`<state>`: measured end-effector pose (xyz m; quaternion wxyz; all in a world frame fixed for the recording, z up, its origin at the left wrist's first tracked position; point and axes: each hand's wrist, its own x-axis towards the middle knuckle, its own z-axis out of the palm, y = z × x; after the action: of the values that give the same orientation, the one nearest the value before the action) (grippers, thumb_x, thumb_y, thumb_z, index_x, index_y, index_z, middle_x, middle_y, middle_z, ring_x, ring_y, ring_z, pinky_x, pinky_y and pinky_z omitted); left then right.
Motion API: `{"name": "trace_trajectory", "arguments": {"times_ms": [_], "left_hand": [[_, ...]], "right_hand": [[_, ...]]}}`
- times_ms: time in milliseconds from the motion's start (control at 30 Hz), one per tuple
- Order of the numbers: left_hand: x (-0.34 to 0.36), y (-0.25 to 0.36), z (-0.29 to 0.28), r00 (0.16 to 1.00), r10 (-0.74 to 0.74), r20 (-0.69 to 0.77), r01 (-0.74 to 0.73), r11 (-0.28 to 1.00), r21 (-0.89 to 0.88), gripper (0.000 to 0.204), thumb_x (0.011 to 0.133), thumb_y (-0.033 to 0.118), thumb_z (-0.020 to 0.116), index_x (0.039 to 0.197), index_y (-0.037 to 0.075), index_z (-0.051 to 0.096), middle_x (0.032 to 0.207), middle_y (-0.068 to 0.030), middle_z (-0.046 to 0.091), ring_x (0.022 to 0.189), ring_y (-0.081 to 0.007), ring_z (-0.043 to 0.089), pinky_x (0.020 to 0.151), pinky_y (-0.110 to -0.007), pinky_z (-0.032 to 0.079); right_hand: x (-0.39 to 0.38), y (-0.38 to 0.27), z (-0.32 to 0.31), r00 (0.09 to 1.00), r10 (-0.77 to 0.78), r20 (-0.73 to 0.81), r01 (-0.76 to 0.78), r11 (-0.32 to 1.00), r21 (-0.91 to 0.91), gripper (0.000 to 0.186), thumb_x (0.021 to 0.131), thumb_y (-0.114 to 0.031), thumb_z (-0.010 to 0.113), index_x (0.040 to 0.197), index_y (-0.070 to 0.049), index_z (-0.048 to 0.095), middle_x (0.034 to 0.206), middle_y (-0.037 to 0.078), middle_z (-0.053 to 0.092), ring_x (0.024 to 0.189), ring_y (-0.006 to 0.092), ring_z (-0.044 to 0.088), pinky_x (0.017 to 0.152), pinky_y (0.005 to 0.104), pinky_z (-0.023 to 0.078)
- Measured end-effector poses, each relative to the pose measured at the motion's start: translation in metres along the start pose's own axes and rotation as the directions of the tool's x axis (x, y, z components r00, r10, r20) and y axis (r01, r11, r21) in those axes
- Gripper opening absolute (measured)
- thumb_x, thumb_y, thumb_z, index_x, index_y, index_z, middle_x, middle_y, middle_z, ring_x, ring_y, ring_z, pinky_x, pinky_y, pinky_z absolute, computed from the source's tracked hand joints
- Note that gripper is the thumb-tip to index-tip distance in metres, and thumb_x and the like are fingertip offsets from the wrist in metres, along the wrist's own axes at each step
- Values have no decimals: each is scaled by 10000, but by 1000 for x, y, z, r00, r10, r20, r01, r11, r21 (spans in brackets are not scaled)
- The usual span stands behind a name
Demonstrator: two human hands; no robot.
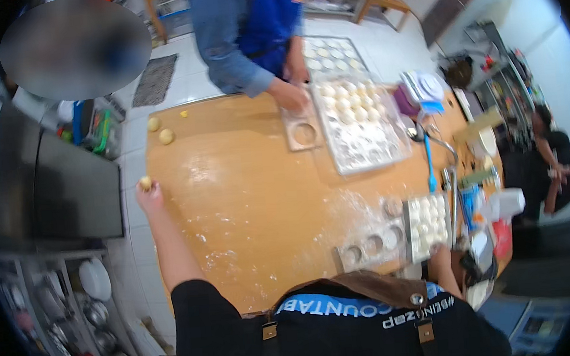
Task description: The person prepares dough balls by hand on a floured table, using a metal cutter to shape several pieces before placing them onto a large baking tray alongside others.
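My left hand (152,196) reaches out to the table's left edge, its fingers closed around a small pale-yellow dough ball (145,182). Farther along that side lie two more dough balls (166,136). Close to my body on the right, my right hand (441,255) is at the near corner of a tray filled with white dough pieces (427,224); its fingers are mostly hidden. Left of that tray is a pale wooden mould (372,245) with round hollows, and a small round piece (392,206) sits just beyond it.
Across the floured wooden table (245,181), a co-worker's hands (290,96) are over another wooden mould (305,135). A clear tray of dough balls (369,146) stands beside it. A scale (421,87), a blue spatula (430,166) and containers crowd the right side. A fridge (74,184) stands left.
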<state>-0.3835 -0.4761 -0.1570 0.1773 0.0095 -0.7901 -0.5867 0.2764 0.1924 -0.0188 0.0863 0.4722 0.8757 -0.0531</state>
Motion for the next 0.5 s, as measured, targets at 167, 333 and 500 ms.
{"name": "trace_trajectory", "arguments": {"times_ms": [167, 333, 500], "left_hand": [[-75, 63, -12, 699, -643, 314, 495, 118, -861, 273, 927, 213, 416, 1095, 5, 470, 987, -145, 538, 1018, -254, 514, 887, -347, 433], [-166, 117, 26, 712, -580, 396, 673, 405, -619, 271, 911, 187, 439, 1097, -7, 475, 1006, -143, 547, 955, -263, 543, 884, -363, 459], [-264, 181, 74, 622, -573, 533, 776, 360, -518, 269, 890, 134, 462, 1123, 0, 470, 1016, -143, 553, 917, -258, 564, 848, -374, 488]], "right_hand": [[23, -14, -7, 1000, -12, 23, 13, 1000, -4, 258, 801, -219, 547, 948, -17, 610, 912, 222, 608, 907, 388, 571, 810, 465, 448], [44, -5, -18, 996, -42, -75, 55, 980, 189, 191, 788, -146, 568, 940, -50, 634, 932, 213, 617, 906, 373, 585, 796, 443, 460], [56, -1, -9, 983, -105, -153, 150, 934, 325, 320, 722, 1, 498, 1005, -62, 632, 1006, 206, 611, 972, 364, 569, 858, 417, 444]]}}
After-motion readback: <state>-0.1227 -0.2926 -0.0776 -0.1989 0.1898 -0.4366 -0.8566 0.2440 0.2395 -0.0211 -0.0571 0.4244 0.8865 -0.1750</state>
